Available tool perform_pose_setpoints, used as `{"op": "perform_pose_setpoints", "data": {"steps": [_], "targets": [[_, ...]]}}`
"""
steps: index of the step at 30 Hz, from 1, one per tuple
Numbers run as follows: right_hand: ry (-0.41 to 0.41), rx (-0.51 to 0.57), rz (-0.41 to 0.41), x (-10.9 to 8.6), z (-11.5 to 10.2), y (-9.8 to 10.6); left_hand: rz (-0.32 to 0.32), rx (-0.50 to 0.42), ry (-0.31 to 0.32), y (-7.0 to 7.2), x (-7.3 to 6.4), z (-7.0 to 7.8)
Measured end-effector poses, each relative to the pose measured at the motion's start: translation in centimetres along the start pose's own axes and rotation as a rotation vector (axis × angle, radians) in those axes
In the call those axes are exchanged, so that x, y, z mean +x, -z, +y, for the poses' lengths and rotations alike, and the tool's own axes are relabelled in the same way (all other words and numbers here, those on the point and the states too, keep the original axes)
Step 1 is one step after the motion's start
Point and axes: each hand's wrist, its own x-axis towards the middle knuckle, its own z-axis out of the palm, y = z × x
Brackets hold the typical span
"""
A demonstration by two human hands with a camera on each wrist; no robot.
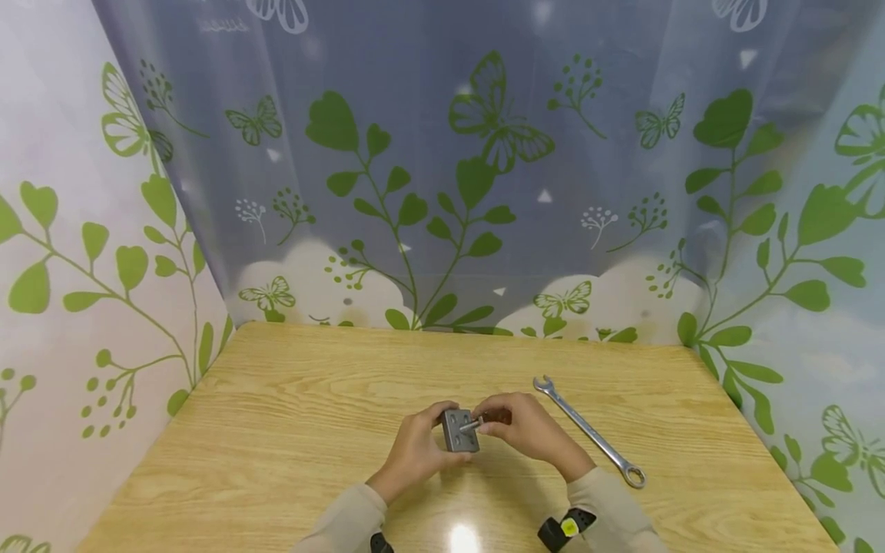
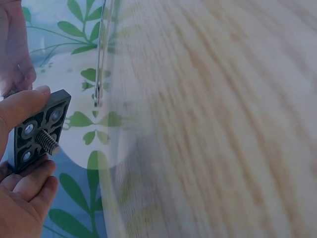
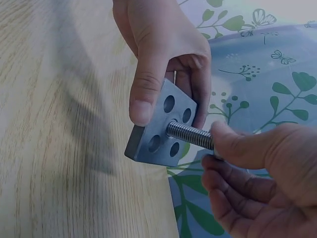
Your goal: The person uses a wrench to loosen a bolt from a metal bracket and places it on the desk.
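My left hand (image 1: 417, 447) grips a small dark grey square plate (image 1: 456, 440) by its edges, thumb on one side and fingers on the other. Round holes show near the plate's corners. Through its centre runs a threaded bolt (image 3: 190, 135). My right hand (image 1: 528, 430) pinches the outer end of the bolt between thumb and fingers, hiding that end. On the plate's other face, seen in the left wrist view, a short threaded end (image 2: 48, 142) sticks out. Both hands are held over the wooden table.
A combination wrench (image 1: 588, 432) lies slanted on the wooden table (image 1: 311, 399), just right of my right hand. A curtain (image 1: 429, 253) printed with leaves and butterflies hangs behind the table and along both sides.
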Motion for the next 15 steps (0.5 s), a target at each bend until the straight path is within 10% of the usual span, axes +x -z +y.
{"op": "perform_pose_setpoints", "data": {"steps": [15], "targets": [[0.024,0.015,-0.032,-0.02,0.26,0.17,0.003,-0.004,-0.003,-0.06,-0.03,0.03]]}}
